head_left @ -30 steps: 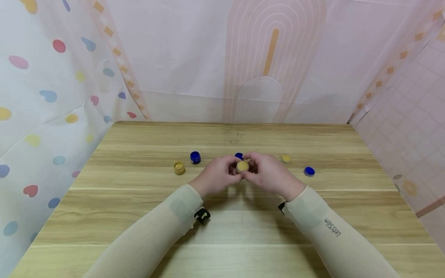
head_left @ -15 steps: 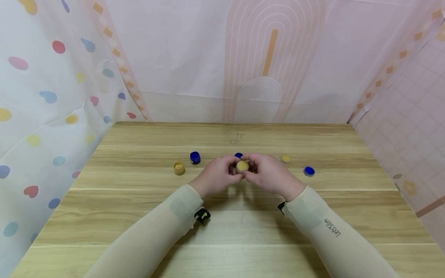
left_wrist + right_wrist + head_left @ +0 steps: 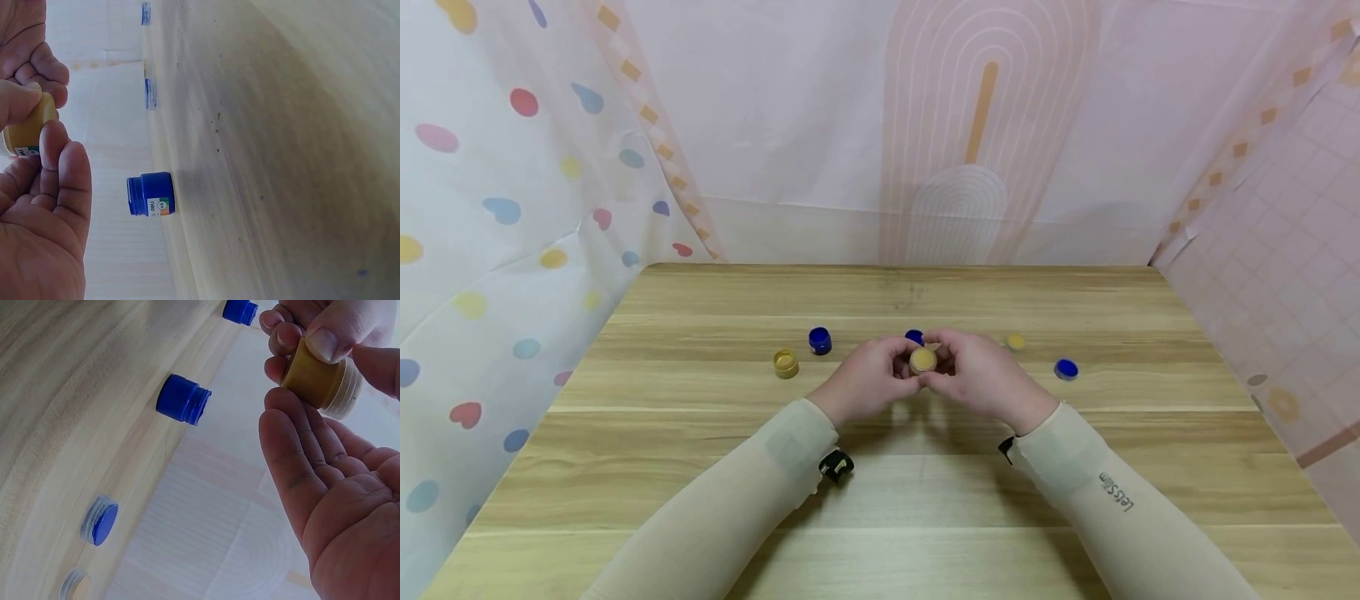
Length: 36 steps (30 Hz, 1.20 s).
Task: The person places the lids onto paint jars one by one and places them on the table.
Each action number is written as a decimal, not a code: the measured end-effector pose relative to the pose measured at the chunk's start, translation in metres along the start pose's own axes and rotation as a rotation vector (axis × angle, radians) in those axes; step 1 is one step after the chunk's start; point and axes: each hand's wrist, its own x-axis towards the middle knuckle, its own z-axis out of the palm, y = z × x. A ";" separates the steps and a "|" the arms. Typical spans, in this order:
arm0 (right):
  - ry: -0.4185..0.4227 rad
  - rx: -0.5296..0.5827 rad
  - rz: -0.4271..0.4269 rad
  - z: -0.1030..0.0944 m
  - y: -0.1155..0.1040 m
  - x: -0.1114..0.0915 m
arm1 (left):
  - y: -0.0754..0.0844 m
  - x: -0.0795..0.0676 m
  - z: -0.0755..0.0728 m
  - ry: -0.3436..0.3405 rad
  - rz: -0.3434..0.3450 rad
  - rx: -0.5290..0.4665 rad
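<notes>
Between both hands a yellow paint jar [image 3: 312, 378] with a clear ridged lid [image 3: 345, 394] on it is held above the table; in the head view its round yellow top faces up. My left hand [image 3: 867, 379] grips the jar body, thumb pressed on its side. My right hand [image 3: 988, 379] curls round it from the other side, thumb and fingertips at the lid and jar. Just behind the hands stands an uncapped blue paint jar [image 3: 914, 337], partly covered in the head view. Left of my left hand are another uncapped blue jar [image 3: 820, 341] and an uncapped yellow jar [image 3: 786, 364].
To the right of my hands, a yellow-topped lid [image 3: 1016, 342] and a blue-topped lid [image 3: 1066, 370] lie on the wooden table [image 3: 880, 533]. Patterned cloth [image 3: 805, 125] hangs behind the table and along both sides.
The right thumb and index finger shift slightly around the yellow jar's lid. The jar stays in place between the hands, and the other jars and lids lie as before.
</notes>
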 end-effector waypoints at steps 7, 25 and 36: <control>0.002 0.005 -0.038 0.000 0.001 0.000 | 0.001 0.000 0.000 -0.002 -0.009 -0.017; -0.002 0.005 0.010 0.000 0.000 0.000 | 0.001 0.001 0.001 0.000 -0.005 0.010; 0.002 -0.008 -0.034 -0.001 0.002 -0.002 | 0.001 0.000 0.001 -0.003 0.001 0.005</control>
